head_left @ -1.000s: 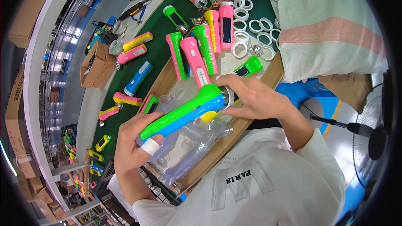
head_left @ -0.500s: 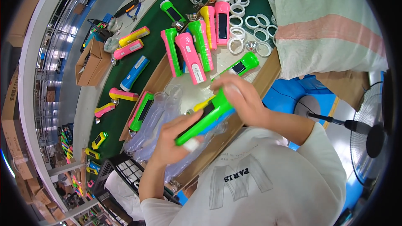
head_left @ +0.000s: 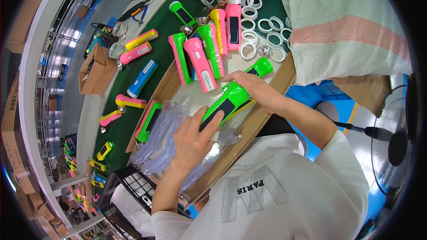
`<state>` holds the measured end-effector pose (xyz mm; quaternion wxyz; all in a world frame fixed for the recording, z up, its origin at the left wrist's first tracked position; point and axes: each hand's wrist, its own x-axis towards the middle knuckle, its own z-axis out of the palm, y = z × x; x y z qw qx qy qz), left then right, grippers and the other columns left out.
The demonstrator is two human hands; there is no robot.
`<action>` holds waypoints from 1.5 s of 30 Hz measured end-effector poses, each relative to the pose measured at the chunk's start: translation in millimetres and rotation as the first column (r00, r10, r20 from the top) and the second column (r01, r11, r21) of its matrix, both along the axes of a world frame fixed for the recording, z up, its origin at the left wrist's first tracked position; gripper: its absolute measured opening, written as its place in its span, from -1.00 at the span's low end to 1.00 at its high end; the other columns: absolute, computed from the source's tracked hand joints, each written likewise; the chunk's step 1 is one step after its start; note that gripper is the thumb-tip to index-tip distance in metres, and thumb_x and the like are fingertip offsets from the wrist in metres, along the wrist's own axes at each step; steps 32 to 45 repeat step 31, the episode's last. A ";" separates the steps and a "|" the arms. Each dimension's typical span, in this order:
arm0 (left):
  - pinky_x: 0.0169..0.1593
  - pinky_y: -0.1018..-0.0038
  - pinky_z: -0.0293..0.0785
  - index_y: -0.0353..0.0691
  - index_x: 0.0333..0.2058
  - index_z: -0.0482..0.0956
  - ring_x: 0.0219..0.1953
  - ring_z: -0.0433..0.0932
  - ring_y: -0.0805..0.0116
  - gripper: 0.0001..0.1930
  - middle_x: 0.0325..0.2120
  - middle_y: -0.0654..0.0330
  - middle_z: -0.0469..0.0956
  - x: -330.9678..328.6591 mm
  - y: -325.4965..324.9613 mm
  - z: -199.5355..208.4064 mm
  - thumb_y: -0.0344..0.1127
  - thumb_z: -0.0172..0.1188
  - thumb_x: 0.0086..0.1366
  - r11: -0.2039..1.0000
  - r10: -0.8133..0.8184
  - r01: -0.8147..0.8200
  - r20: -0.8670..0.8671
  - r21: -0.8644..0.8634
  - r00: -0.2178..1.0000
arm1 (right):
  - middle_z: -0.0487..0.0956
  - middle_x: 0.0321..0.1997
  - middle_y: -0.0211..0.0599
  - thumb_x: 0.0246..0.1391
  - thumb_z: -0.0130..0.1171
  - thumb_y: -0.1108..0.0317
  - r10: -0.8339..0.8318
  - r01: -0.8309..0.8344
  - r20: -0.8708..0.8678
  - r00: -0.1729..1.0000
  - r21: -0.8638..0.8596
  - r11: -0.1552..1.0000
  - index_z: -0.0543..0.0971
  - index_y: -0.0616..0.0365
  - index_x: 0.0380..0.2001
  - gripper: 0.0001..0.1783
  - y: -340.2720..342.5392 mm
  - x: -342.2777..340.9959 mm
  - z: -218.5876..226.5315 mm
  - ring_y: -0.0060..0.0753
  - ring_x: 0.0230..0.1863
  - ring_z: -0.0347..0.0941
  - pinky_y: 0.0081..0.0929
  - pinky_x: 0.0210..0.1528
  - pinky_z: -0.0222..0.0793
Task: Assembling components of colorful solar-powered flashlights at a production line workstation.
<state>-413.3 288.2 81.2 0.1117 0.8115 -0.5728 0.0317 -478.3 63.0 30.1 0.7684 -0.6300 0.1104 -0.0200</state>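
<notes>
A green flashlight (head_left: 224,104) with a dark panel on its side is held slantwise above the tray in front of my chest. My left hand (head_left: 192,138) grips its narrow lower end, the index finger lying along the panel. At the wide head end, my right hand (head_left: 258,91) curls its fingers around the far side; the fingertips are partly hidden. Just beyond the right hand lies another green flashlight (head_left: 262,67). Several flashlights lie or lean in the tray ahead, among them a pink one (head_left: 200,64). Rows of clear round-ended plastic pieces (head_left: 162,129) lie beside my left hand.
White rings (head_left: 247,51) and small shiny reflectors (head_left: 263,51) lie at the tray's far right, beside a large woven sack (head_left: 342,26). More flashlights sit on the green table (head_left: 120,126). An open carton (head_left: 98,69) stands left, a black crate (head_left: 133,182) near-left, a fan (head_left: 391,146) right.
The green flashlight has turned so its dark panel faces up. My left hand has shifted right and higher on it; the right hand stays at the head end.
</notes>
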 end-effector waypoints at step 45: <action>-0.11 0.33 0.53 -0.16 0.04 0.51 -0.14 0.61 0.10 -0.51 -0.08 -0.04 0.54 2.7 -18.8 -17.1 -0.34 0.34 0.08 0.960 0.062 -0.190 -0.506 -0.206 0.860 | 0.53 -0.26 -0.16 0.28 -0.27 0.14 -0.079 0.101 0.078 0.994 -0.337 0.936 0.49 0.30 -0.23 -0.56 -11.6 11.7 -12.0 -0.32 -0.19 0.41 -0.44 0.01 0.26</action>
